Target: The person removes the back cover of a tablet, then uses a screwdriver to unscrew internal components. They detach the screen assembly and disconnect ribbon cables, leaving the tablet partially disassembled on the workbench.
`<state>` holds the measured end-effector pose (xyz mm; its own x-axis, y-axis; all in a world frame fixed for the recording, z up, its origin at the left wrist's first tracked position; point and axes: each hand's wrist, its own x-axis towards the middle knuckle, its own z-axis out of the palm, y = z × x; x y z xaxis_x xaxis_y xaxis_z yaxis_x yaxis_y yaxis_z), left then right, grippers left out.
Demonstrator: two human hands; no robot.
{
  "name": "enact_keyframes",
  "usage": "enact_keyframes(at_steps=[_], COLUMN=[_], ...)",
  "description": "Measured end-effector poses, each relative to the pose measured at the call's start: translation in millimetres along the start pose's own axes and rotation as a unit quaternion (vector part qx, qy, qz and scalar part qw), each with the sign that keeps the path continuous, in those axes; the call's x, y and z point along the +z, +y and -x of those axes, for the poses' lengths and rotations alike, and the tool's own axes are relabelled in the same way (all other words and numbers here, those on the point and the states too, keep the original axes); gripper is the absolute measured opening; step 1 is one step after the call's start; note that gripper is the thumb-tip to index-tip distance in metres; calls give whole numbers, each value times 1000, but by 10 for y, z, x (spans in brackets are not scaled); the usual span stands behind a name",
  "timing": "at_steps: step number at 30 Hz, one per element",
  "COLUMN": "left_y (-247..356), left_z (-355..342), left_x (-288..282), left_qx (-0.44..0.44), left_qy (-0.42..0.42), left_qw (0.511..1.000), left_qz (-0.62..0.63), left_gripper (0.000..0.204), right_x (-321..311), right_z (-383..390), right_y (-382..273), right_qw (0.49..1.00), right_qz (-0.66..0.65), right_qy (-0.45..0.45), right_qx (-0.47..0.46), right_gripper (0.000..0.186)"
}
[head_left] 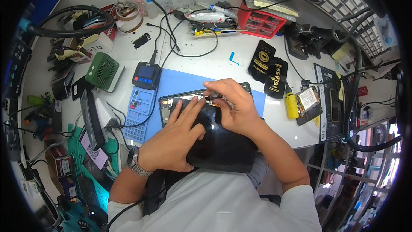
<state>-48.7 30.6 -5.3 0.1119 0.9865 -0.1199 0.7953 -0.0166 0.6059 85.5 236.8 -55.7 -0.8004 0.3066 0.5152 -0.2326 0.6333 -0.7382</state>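
A tablet's opened body lies on a blue mat, its inner parts showing along the far edge. Its glossy black screen panel is tilted toward me and overlaps the near side. My left hand rests on the panel, with outstretched fingers reaching its far edge and the thumb near its lower side. Above the exposed parts, my right hand pinches a small tool with a round grey end; its tip is hidden.
Left of the mat are a small screen device, a blue parts tray and a green fan. Black glass packets, a yellow bottle and an opened phone lie right. Cables cross behind, near a red drawer box.
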Motion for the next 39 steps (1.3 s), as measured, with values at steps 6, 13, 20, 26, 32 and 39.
enact_keyframes(at_steps=[6, 13, 20, 26, 32, 39], left_y=[-13, -20, -15, 16, 17, 3], left_z=[30, 31, 15, 10, 11, 27], left_x=[14, 28, 32, 15, 15, 30], left_qx=[6, 5, -1, 3, 0, 0], left_qy=[0, -6, -5, 0, -1, 3], left_qw=[1000, 1000, 1000, 1000, 1000, 1000], left_qz=[3, 4, 9, 12, 5, 10], left_gripper=[76, 77, 75, 76, 76, 74], right_x=[3, 13, 47, 27, 56, 62], right_z=[1, 6, 26, 27, 44, 12], right_y=[-45, 17, 75, 67, 61, 51], right_qw=[997, 997, 998, 997, 998, 998], right_qz=[35, 47, 11, 28, 17, 23], right_qy=[-45, -53, -51, -57, -46, -40], right_qx=[52, 34, 20, 41, 49, 31], right_gripper=[74, 82, 85, 86, 84, 87])
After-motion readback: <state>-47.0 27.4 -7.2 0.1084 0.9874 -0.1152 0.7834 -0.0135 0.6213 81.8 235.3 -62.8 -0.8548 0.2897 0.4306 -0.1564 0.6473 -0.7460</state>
